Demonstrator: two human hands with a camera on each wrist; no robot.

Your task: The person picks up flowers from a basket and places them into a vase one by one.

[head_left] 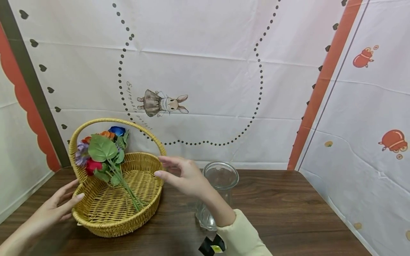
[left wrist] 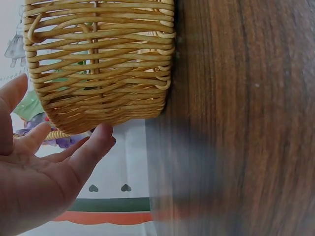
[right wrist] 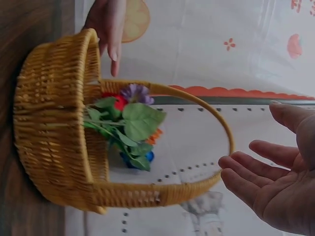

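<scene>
A yellow wicker basket (head_left: pixel 115 225) with a tall arched handle stands on the table, left of centre in the head view. Inside lies a bunch of flowers (head_left: pixel 103 147), red, purple, orange and blue, its green stems running toward the front rim. My left hand (head_left: pixel 52 209) is at the basket's left side; in the left wrist view its fingertips (left wrist: pixel 102 135) reach right up to the wicker wall. Beside the right rim is my right hand (head_left: pixel 185 176), fingers extended and thumb apart. The right wrist view has this hand (right wrist: pixel 280 182) with nothing in its palm.
A clear glass jar (head_left: pixel 221 174) stands behind my right forearm, partly hidden by it. The dark wooden table (head_left: pixel 282 213) extends to the right. White printed cloth (head_left: pixel 205 81) hangs behind it and along both sides.
</scene>
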